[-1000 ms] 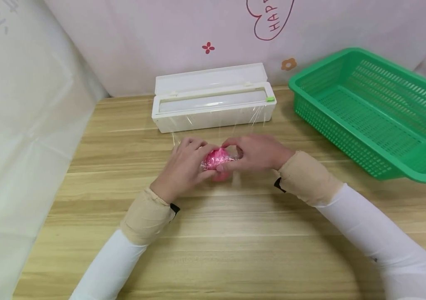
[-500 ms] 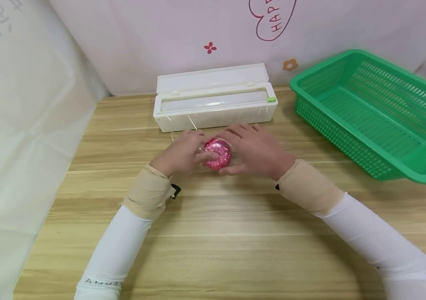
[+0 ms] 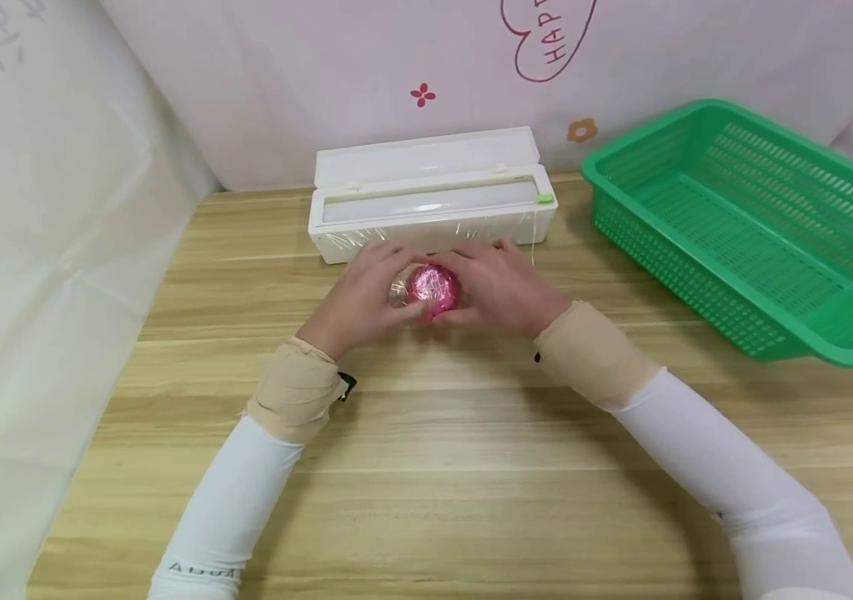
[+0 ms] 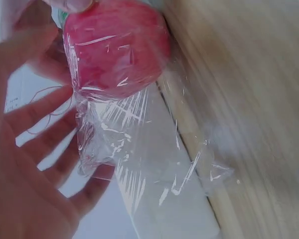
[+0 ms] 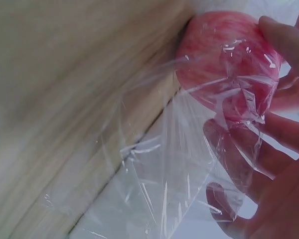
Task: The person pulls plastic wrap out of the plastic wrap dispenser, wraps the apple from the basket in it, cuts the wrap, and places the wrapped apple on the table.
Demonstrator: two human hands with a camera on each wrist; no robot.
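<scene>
A red apple (image 3: pixel 434 288) in clear plastic film sits between my two hands, just in front of a white film dispenser (image 3: pixel 434 221). My left hand (image 3: pixel 368 293) curves round its left side, thumb near and fingers at the far side. Opposite it, my right hand (image 3: pixel 504 287) holds the right side, its thumb pressing the apple's skin through the film. Loose cling film (image 4: pixel 124 134) hangs from the apple in the left wrist view and spreads across the fingers. Creased film (image 5: pixel 159 164) also stretches over the dispenser's front in the right wrist view.
The dispenser's lid (image 3: pixel 426 158) stands raised at the back, and a green cutter (image 3: pixel 544 198) sits at its right end. A green plastic basket (image 3: pixel 696 258) stands to the right on the wooden table (image 3: pixel 426 483). A pale printed cloth (image 3: pixel 306 75) hangs behind.
Both hands have moved the wrapped apple away from me, closer to the dispenser. The right hand first shifted its fingers farther over the apple's far side.
</scene>
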